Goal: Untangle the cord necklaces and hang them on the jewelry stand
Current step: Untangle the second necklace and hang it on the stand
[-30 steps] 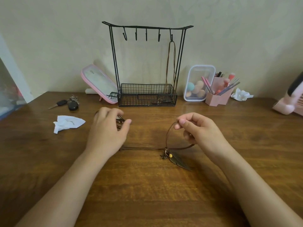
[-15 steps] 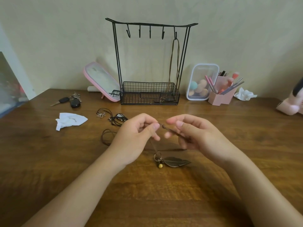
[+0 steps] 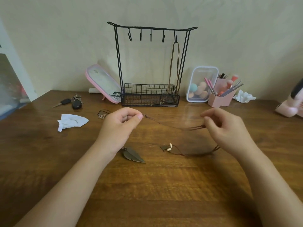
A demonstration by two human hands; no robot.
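Left grip point(image 3: 119, 128): thumb and forefinger pinch one end of the brown cord necklace point(image 3: 172, 126).
Right grip point(image 3: 227, 128): fingers curled, pinching the doubled strands at the other end; the cord sags between the two.
Leaf pendant point(image 3: 133, 155): flat on the tabletop point(image 3: 164, 185), just beside the left grip's wrist.
Pale beads point(image 3: 168, 147): on the tabletop between the grips, nearer the person.
Jewelry stand point(image 3: 150, 28): beyond both grips, with one hung necklace point(image 3: 171, 66) on its rightmost hook.

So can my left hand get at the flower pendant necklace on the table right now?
Probably yes. The flower pendant necklace lies on the table just beside the left hand, with nothing between them. But that hand is pinching the brown cord, so it would have to let go first.
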